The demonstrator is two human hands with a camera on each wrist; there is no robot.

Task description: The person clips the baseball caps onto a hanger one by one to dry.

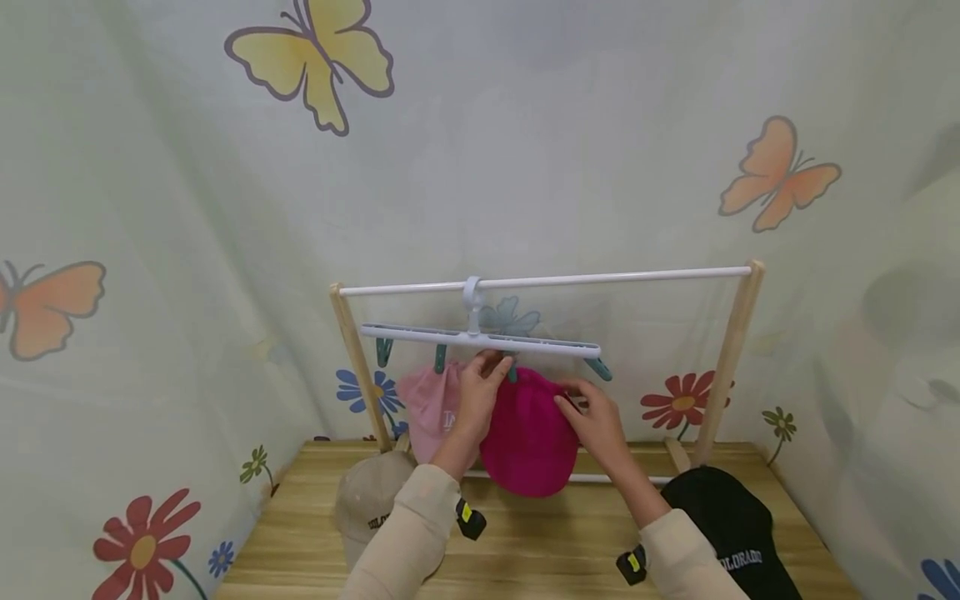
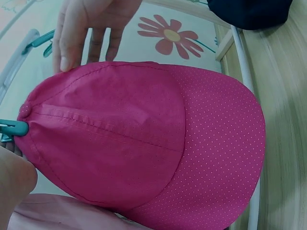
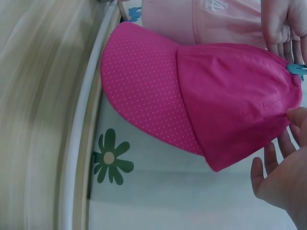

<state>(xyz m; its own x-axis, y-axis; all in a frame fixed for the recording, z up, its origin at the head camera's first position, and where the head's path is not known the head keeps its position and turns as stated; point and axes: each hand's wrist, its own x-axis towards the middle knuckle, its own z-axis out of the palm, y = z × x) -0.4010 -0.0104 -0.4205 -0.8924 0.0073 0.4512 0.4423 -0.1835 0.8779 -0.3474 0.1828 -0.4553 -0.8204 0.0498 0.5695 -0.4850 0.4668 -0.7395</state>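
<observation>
A magenta cap [image 1: 528, 433] hangs brim down from a green clip [image 2: 13, 127] on a light hanger [image 1: 480, 337]. Its brim has small white dots. The clip bites the crown's top. My left hand [image 1: 480, 392] is beside that clip, thumb in front and fingers partly hidden behind the cap's edge. At the cap's right side my right hand [image 1: 596, 417] pinches the crown's edge, thumb in front and fingertips behind. A pale pink cap [image 1: 427, 408] with white lettering hangs to the left, under another green clip [image 1: 440, 358], partly covered by my left hand.
The hanger hooks over a white rail [image 1: 615, 277] on a wooden-sided rack [image 1: 731, 362]. Outer clips [image 1: 384, 352] dangle at both hanger ends. On the wooden table [image 1: 525, 550] lie a beige cap [image 1: 367, 492] at left and a black cap [image 1: 723, 517] at right. A printed curtain stands behind.
</observation>
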